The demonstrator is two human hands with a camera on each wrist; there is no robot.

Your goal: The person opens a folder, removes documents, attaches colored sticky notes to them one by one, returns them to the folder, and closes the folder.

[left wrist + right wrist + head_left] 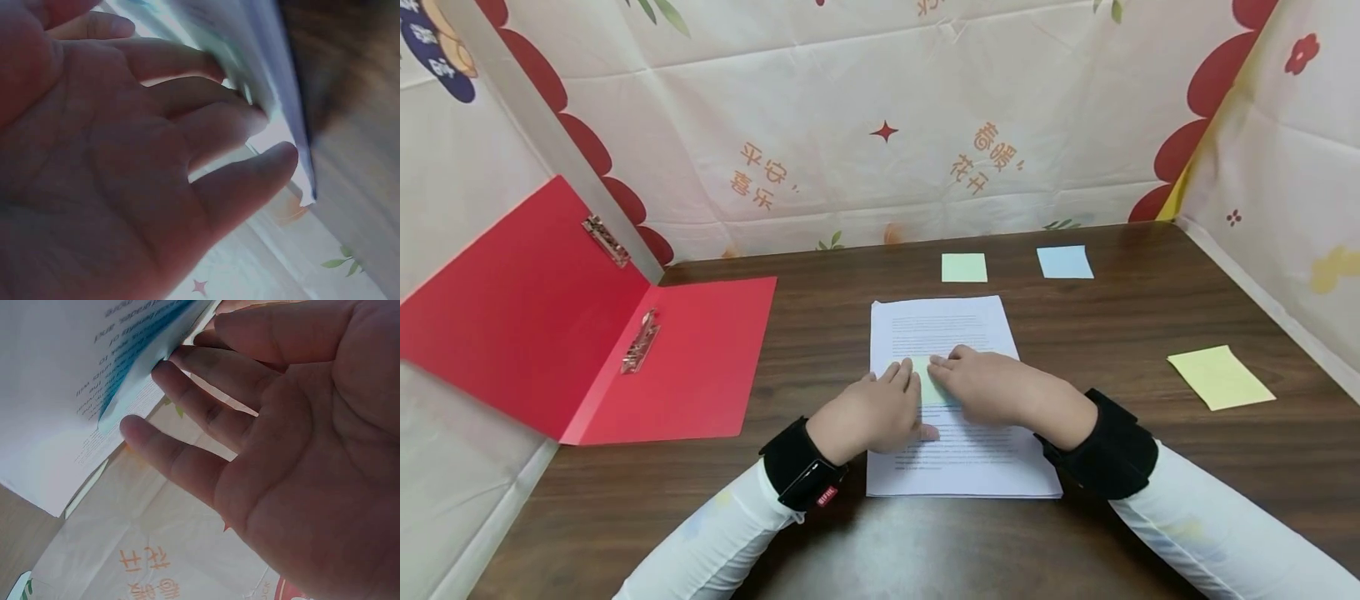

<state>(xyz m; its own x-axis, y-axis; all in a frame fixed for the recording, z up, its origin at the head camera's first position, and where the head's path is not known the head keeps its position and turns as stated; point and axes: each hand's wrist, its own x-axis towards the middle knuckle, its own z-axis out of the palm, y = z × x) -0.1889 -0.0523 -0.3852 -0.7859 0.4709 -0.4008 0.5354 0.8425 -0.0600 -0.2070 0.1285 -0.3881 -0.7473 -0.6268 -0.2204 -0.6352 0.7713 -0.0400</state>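
Observation:
A stack of printed paper (958, 467) lies on the wooden table in front of me. On its middle is a pale green sticky note (929, 388), partly covered by my fingers. My left hand (880, 410) touches the note's left side with its fingertips, the thumb stretched over the text below. From the other side, the fingertips of my right hand (996, 385) press on the note's upper right. In the right wrist view the right hand's fingers are extended along the sticky note (133, 387), whose lower edge stands slightly off the page.
An open red folder (700, 367) with metal clips stands at the left, its cover leaning on the wall cloth. Behind the stack lie a green sticky note (964, 267) and a blue one (1065, 262). A yellow sticky note (1221, 377) is at the right.

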